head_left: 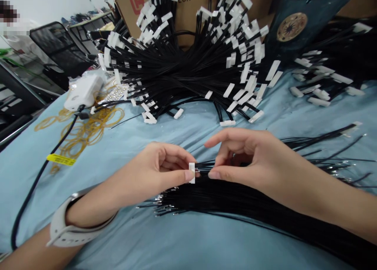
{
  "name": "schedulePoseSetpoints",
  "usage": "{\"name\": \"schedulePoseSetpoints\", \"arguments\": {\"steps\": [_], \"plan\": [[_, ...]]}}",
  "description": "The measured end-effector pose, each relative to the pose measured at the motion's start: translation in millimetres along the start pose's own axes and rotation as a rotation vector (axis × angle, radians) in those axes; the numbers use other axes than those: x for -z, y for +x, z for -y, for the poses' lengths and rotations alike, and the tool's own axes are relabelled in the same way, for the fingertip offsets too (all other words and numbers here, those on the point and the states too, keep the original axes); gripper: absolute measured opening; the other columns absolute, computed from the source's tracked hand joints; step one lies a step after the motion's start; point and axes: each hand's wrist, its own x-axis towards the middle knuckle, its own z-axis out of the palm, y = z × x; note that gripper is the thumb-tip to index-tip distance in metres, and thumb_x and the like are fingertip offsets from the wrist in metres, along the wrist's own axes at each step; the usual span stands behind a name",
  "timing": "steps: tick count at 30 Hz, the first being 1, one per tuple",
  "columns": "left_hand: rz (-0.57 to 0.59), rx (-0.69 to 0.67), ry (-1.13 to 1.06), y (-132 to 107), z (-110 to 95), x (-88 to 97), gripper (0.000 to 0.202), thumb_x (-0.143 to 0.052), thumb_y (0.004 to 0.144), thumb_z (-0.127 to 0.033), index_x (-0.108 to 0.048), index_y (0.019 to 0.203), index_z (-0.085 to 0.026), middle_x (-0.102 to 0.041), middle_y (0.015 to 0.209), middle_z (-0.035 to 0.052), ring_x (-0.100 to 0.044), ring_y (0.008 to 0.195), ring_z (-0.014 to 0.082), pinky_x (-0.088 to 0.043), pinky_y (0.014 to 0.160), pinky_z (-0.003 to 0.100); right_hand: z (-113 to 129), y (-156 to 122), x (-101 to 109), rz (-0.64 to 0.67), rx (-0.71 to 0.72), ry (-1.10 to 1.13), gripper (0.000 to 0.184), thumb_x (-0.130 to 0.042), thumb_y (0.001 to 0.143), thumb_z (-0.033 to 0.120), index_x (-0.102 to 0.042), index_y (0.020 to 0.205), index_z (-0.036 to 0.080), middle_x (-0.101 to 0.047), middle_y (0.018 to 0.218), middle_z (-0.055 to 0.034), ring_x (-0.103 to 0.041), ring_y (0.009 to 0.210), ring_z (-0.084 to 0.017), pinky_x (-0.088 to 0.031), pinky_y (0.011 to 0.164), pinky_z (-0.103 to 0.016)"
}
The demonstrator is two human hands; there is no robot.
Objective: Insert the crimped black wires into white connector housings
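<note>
step: hands meet at connector, close pinch work called for | left hand (156, 166): grip shut on white connector (192, 172) | right hand (247, 156): grip part open, thumb at black wires (226, 197), hold unclear | wires run 4 o'clock on blue cloth (182, 248) | 10 o'clock: rubber bands (88, 128) | 12 o'clock: connector-tipped wires (188, 70)

L hand (147, 172) pinches white connector (192, 172); R hand (244, 156) just beside it, over black wires (235, 197) (loads, w/ bare tips).
</note>
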Motion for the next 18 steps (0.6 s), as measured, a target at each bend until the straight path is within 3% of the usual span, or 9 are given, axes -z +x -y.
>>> {"name": "schedulePoseSetpoints", "arguments": {"steps": [5,18], "plan": [[-0.003,-0.005,-0.005,0.1,-1.0,-0.1,0.009,-0.070,0.075,-0.019,-0.064,0.081,-0.014,-0.067,0.069,-0.0031,-0.058,0.062,0.0057,-0.043,0.057,0.012,1.7,0.5,-0.1,0.006,-0.033,0.050,0.021,-0.070,0.074,0.019,-0.058,0.091,0.020,-0.065,0.065,0.0057,-0.057,0.057,-0.006,-0.045,0.052,-0.014],[-0.021,0.009,0.037,0.1,-5.2,-1.6,0.010,-0.069,0.076,-0.019,-0.063,0.081,-0.013,-0.065,0.066,-0.0034,-0.056,0.060,0.0047,-0.041,0.054,0.010,-0.5,0.1,2.1,0.044,-0.067,0.170,0.019,-0.072,0.070,0.013,-0.057,0.081,0.020,-0.064,0.063,0.0067,-0.057,0.055,-0.003,-0.044,0.050,-0.009]]}}
